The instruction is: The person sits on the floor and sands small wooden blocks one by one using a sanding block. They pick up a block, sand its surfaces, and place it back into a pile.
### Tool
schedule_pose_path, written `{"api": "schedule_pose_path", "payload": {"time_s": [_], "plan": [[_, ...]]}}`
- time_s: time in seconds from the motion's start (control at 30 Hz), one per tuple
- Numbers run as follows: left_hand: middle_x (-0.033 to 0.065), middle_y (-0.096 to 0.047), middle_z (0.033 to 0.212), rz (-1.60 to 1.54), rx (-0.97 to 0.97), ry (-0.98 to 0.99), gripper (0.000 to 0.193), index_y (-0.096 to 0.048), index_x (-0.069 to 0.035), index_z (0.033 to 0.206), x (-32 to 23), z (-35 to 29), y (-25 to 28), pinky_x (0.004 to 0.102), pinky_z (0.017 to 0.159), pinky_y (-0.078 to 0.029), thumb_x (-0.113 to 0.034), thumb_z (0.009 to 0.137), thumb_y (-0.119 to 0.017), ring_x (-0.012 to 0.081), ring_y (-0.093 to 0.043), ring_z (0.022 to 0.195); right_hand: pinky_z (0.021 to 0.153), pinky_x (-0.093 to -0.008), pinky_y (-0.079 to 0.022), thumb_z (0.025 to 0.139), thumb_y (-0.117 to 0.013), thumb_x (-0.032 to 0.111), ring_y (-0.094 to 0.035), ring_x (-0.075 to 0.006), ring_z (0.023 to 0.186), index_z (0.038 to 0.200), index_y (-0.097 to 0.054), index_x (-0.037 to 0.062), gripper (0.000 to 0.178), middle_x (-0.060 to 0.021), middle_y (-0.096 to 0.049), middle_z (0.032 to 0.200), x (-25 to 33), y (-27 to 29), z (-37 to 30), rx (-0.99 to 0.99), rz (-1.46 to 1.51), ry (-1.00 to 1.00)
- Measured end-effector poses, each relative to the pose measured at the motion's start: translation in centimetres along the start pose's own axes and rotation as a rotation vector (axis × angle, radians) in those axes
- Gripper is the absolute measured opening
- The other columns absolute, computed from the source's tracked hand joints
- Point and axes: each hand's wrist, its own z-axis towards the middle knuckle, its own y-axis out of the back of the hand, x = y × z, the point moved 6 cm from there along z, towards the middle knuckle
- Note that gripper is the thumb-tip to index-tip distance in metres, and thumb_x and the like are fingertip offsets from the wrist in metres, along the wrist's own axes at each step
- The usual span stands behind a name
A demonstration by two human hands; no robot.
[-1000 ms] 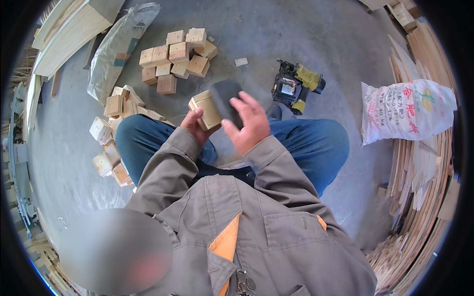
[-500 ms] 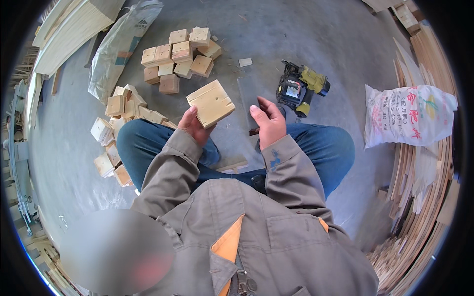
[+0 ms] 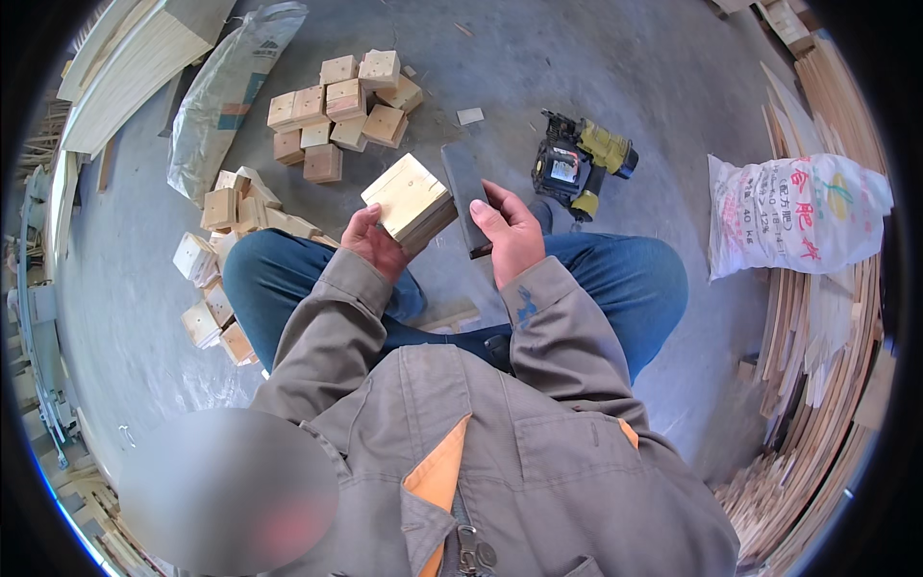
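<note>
My left hand grips a square, pale wooden block by its lower left corner, thumb near the top edge. Layered edges show on the block's side. In my right hand is a flat, dark grey blade-like strip with a brownish lower end; its exact kind I cannot make out. My thumb lies along its face and the fingers close behind it. The strip stands tilted just right of the block, close to its side; whether they touch I cannot tell.
Several wooden blocks lie stacked on the grey floor ahead, with more by my left knee. A yellow-and-black nail gun rests beyond my right hand. A full white sack sits on boards at right; sheets lean far left.
My right hand has raised the grey strip and brought it left, beside the block. The block has tilted, showing more of its layered side.
</note>
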Motion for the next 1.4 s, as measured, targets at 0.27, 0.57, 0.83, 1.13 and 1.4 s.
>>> {"api": "schedule_pose_path", "payload": {"time_s": [0.27,0.57,0.83,1.13,1.4], "plan": [[0.0156,-0.056,0.145,0.063,-0.186,0.066,0.077,-0.044,-0.008,0.15,0.5,0.3,0.9,0.0581,0.112,-0.041,-0.039,0.087,-0.073,0.0369,-0.054,0.134,0.062,-0.0284,-0.053,0.096,-0.07,0.022,-0.064,-0.011,0.08,0.138,-0.058,0.0035,0.047,-0.006,-0.069,0.109,0.4,0.5,0.3,-0.038,-0.009,-0.032],[0.014,-0.062,0.138,0.156,-0.116,0.152,0.076,-0.049,-0.008,0.144,1.8,0.0,1.2,0.0583,0.111,-0.043,-0.034,0.081,-0.082,0.0336,-0.058,0.129,0.062,-0.0301,-0.056,0.096,-0.071,0.019,-0.067,-0.0131,0.083,0.141,-0.054,0.0023,0.051,-0.011,-0.069,0.109,0.5,0.4,0.7,-0.07,0.003,-0.033],[0.0154,-0.064,0.131,0.204,-0.082,0.202,0.068,-0.052,-0.008,0.14,3.3,-0.2,1.0,0.0532,0.106,-0.049,-0.035,0.085,-0.079,0.0325,-0.063,0.122,0.093,-0.0364,-0.055,0.094,-0.072,0.021,-0.065,-0.0244,0.11,0.138,-0.056,-0.0037,0.053,-0.0189,-0.062,0.129,-1.2,1.1,2.3,-0.14,-0.226,0.175],[0.0171,-0.061,0.133,-0.129,-0.278,-0.014,0.064,-0.051,-0.007,0.14,-0.1,0.4,2.5,0.0541,0.107,-0.05,-0.032,0.087,-0.076,0.0375,-0.059,0.124,0.111,-0.0424,-0.042,0.088,-0.072,0.029,-0.052,-0.0398,0.13,0.139,-0.056,-0.0028,0.062,-0.0273,-0.05,0.142,1.1,-4.1,-4.1,0.137,-0.757,0.511],[0.0152,-0.057,0.14,0.024,-0.064,0.048,0.064,-0.047,-0.009,0.144,1.5,-0.2,0.9,0.0571,0.109,-0.047,-0.03,0.088,-0.071,0.0371,-0.056,0.129,0.111,-0.0416,-0.042,0.088,-0.073,0.027,-0.052,-0.0387,0.129,0.136,-0.058,-0.0029,0.059,-0.0255,-0.052,0.14,0.8,-1.2,1.3,-0.102,-0.746,0.52]]}}
